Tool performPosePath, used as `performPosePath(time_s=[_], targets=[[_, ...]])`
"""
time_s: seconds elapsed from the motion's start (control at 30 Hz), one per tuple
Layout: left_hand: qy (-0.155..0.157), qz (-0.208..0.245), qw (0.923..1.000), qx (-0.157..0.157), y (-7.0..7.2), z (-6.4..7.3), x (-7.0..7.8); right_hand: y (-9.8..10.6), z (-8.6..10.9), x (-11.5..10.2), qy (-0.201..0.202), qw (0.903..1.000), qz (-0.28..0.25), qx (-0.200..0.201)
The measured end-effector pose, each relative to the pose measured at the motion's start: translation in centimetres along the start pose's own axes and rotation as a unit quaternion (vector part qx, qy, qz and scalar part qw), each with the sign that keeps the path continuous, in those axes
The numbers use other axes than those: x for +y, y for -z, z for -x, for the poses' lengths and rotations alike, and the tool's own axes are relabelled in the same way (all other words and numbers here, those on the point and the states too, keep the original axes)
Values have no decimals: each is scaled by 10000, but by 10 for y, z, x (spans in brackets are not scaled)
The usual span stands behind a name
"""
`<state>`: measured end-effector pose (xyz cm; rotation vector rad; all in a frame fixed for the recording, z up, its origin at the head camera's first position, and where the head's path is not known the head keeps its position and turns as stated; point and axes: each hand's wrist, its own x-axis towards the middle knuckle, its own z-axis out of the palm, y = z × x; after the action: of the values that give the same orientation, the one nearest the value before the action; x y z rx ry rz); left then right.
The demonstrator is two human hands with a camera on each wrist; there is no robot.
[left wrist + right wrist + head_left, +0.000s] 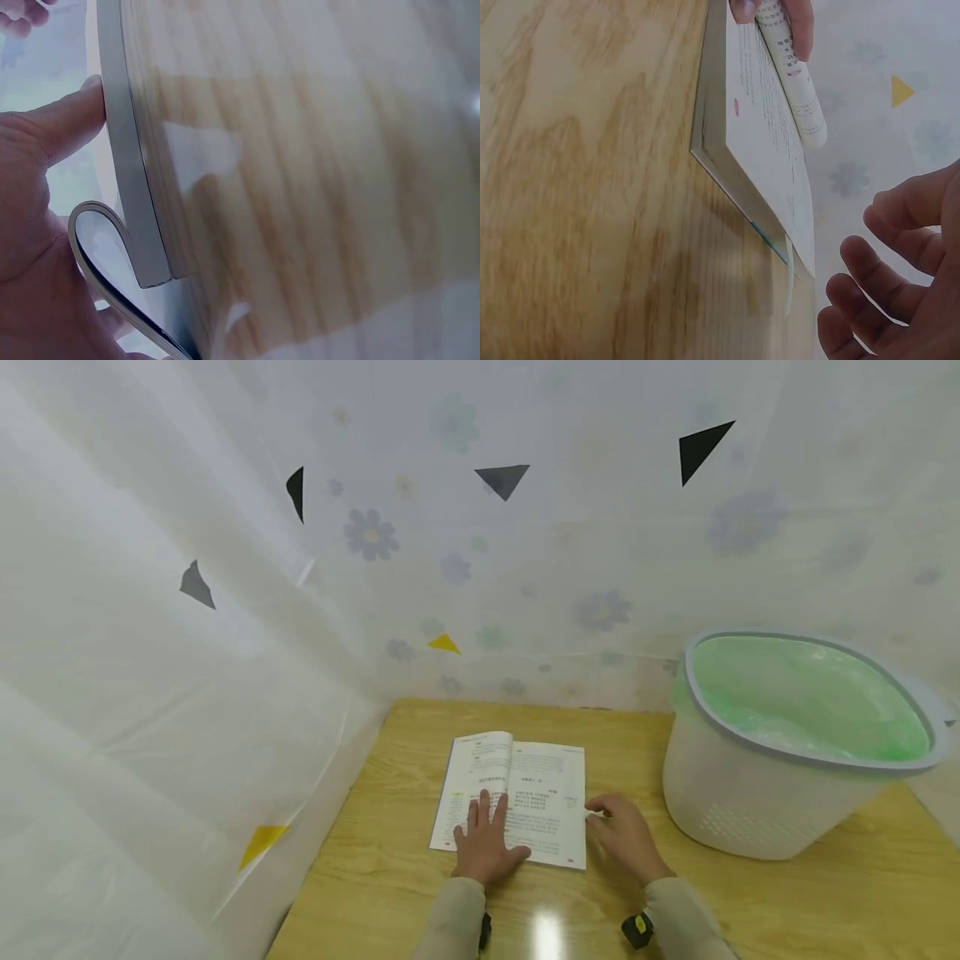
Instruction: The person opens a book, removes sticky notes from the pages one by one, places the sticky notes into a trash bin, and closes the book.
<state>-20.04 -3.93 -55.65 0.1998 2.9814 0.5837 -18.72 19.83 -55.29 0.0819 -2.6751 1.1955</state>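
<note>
An open book [536, 814] with printed pages lies on the wooden table, its left pages bulging into a curve [795, 82]. My left hand [487, 843] rests across the pages near the fold, fingers spread; in the left wrist view its thumb [75, 120] touches the block of pages [135, 172]. Just beside the book's right edge is my right hand [624, 837], its fingers loosely bent. The right wrist view shows these fingers [870, 277] apart from the book, with nothing held between them. A thin pale ribbon [789, 277] sticks out from the page edge near them.
A large white basket [750, 793] with a grey rim and green inside stands right of the book on the table [360, 868]. Pale flowered sheeting [570, 560] hangs behind, and plain white sheeting [150, 693] closes the left side. Black and yellow patches mark the sheeting.
</note>
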Motion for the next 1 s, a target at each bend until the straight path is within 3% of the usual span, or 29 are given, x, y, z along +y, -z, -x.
performPosePath(time_s=[0.5,1.0], targets=[[-21,19,9999,113,-2,0,2,-16,-3,4,-520,9967,137,-616],[-14,32,10000,72,-2,-1,2,-21,-7,1,-1020,9915,19,-805]])
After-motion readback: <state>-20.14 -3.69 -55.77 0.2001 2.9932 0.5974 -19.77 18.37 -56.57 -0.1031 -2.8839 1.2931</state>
